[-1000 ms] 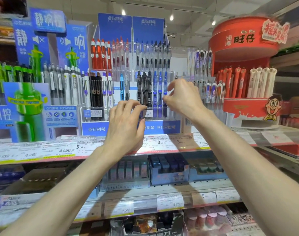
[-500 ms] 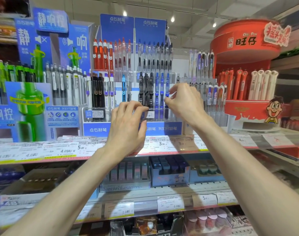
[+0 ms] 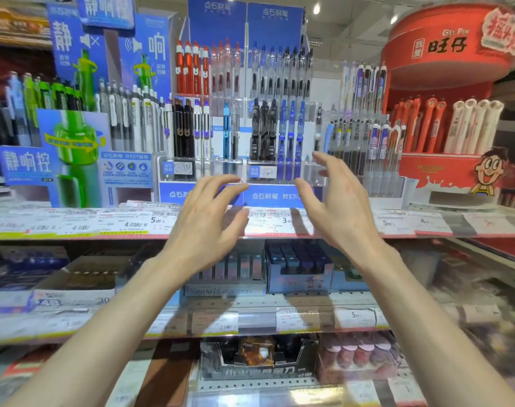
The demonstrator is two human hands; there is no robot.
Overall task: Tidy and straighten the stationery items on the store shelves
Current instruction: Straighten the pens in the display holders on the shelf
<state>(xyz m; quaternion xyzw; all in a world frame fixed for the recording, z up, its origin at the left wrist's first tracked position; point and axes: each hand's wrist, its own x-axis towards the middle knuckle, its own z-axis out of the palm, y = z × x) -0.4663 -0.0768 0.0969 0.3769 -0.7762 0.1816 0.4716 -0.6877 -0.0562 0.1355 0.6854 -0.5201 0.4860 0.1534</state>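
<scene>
Hands hover empty before the clear pen display rack [image 3: 244,160] on the upper shelf [image 3: 74,227]. Left hand [image 3: 203,221] and right hand [image 3: 338,212] both show spread, loosely curved fingers holding nothing, apart from the rack. Blue pens [image 3: 291,136] and black pens [image 3: 263,133] stand upright in their slots, grouped by colour for browsing. This posture likely frames the rack for squaring.

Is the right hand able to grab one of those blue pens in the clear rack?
Probably yes. The right hand is open and empty just below the blue pens, which stand upright at the rack's front with nothing in between.
</scene>
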